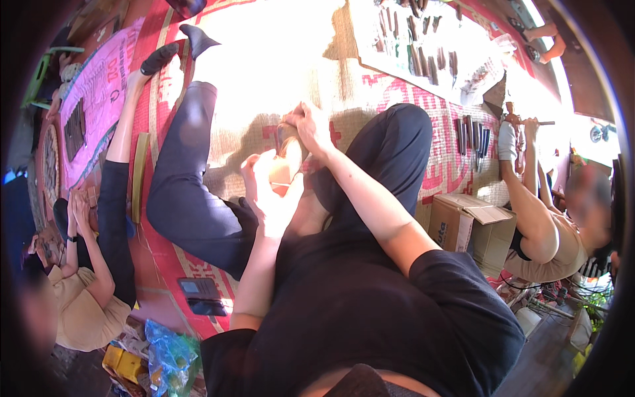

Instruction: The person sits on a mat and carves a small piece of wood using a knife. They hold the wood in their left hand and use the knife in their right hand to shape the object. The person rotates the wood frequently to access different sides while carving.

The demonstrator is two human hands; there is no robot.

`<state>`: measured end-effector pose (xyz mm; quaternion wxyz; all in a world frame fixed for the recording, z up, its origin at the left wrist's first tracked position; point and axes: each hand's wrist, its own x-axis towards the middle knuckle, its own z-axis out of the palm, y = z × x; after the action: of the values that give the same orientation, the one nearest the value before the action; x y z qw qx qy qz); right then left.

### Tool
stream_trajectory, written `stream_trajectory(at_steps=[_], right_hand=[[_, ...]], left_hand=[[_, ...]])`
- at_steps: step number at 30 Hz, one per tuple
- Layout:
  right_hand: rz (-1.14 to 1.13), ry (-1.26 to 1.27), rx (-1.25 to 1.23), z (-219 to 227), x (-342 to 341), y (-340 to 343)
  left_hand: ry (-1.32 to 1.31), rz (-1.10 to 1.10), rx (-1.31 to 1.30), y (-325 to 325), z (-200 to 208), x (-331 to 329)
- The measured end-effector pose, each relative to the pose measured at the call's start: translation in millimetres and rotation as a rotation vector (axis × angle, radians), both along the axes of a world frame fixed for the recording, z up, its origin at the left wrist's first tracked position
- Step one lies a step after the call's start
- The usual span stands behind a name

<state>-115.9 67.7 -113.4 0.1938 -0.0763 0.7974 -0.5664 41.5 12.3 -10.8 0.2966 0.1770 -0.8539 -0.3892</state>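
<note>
Obs: you sit on the woven mat (370, 86), legs drawn up. Left hand (268, 192) cups the pale wooden block (286, 169) from below, fingers wrapped around it. Right hand (309, 127) is closed on the block's top end; whether it also holds a tool, cannot tell. Block sits between your knees, near the mat's middle.

Note: keep the left grip low and firm, brace the block against your leg, and work away from the left fingers. Chisels (471, 135) lie toward the mat's right edge.
</note>
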Motion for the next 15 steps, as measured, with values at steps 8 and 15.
stream_trajectory(at_steps=[8,15], right_hand=[[0.022,-0.203,-0.079,12.0,-18.9,10.9],[0.001,-0.043,0.154,5.0,-17.5,4.6]], left_hand=[[-0.001,-0.029,-0.035,-1.6,-4.0,7.7],[-0.023,-0.046,-0.046,3.8,0.5,7.8]])
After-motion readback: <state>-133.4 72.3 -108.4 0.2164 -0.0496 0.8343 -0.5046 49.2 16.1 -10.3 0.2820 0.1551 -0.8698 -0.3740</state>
